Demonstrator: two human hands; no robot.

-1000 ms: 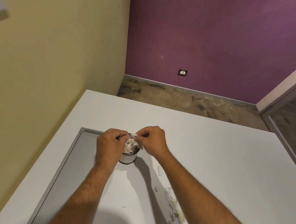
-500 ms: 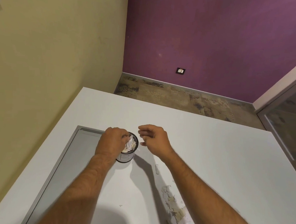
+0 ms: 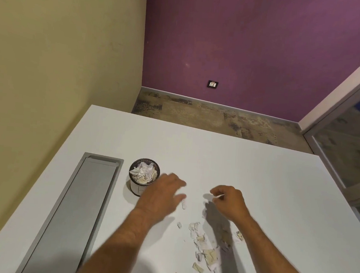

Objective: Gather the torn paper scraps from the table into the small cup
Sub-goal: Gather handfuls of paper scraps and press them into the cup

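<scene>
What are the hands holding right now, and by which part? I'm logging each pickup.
The right hand pinches a small white paper scrap by one end between thumb and fingers. The left hand is spread and holds nothing.

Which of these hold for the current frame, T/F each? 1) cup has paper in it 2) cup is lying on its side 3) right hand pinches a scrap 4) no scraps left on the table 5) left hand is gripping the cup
1) The cup has paper in it: true. Crumpled white paper fills it nearly to the rim.
2) The cup is lying on its side: false. It stands upright on the table, beside the grey inset panel.
3) The right hand pinches a scrap: true. A small white piece shows at its fingertips.
4) No scraps are left on the table: false. Loose scraps lie between the forearms.
5) The left hand is gripping the cup: false. Its fingers are spread above the table to the right of the cup, holding nothing.
</scene>
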